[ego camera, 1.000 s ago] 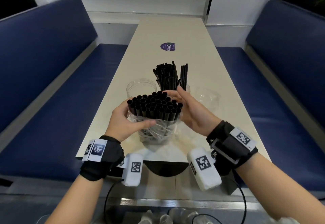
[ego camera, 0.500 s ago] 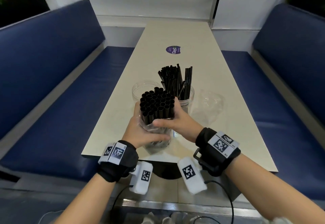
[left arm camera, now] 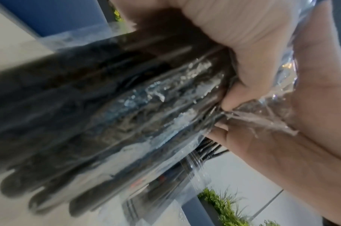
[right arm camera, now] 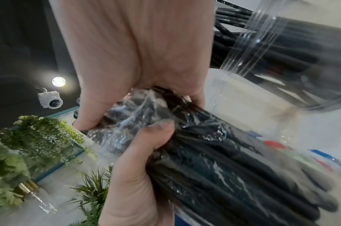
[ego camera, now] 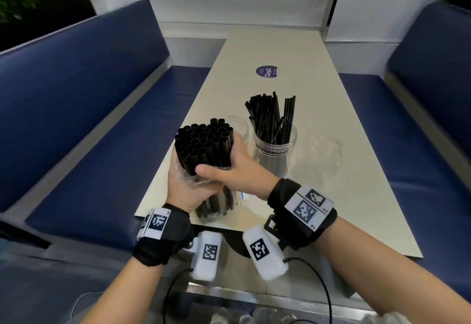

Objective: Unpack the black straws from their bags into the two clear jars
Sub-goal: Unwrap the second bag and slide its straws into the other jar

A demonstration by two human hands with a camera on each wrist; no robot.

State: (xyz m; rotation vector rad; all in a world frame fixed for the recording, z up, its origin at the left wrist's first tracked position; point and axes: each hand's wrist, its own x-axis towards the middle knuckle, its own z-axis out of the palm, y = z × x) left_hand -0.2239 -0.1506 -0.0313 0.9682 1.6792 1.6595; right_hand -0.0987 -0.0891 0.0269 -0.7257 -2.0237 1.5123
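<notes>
Straws [ego camera: 204, 145], half out of bag [ego camera: 216, 204], are gripped by right hand [ego camera: 237, 171] above table [ego camera: 331, 171]; bag is clasped by left hand [ego camera: 186, 191]. Filled jar [ego camera: 274, 148] is just beside.

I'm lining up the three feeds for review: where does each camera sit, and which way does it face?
Head: worn on the head, facing forward and down at the table; shows both forearms, left hand and right hand.
Left wrist: looks along the palm at the bagged straws.
Right wrist: looks along the hand at the same bundle, filled jar behind.
Shared: all show the straws and bag.
</notes>
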